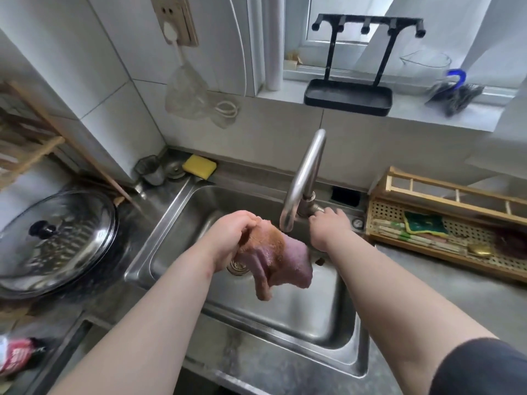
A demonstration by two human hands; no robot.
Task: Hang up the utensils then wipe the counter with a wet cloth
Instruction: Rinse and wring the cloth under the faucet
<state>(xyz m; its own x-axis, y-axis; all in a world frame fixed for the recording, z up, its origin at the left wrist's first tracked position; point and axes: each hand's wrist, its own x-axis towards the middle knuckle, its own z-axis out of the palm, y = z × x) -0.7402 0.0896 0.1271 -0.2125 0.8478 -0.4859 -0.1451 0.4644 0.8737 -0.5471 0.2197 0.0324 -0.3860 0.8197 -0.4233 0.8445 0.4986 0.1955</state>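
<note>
Gripping cloth (pixel 273 258) in L hand (pixel 231 238) under faucet (pixel 302 181); R hand (pixel 330 226) fingers on tap base.

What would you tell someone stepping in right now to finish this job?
Left hand grips the cloth over the sink, just under the spout of the tap.
Right hand is at the tap's base; whether it grips the handle cannot be told. No water is seen running.
The rack on the sill has bare hooks, and no utensils are in view, so hanging cannot be confirmed.
Left: wet the cloth, wring it, wipe the counter.
</note>
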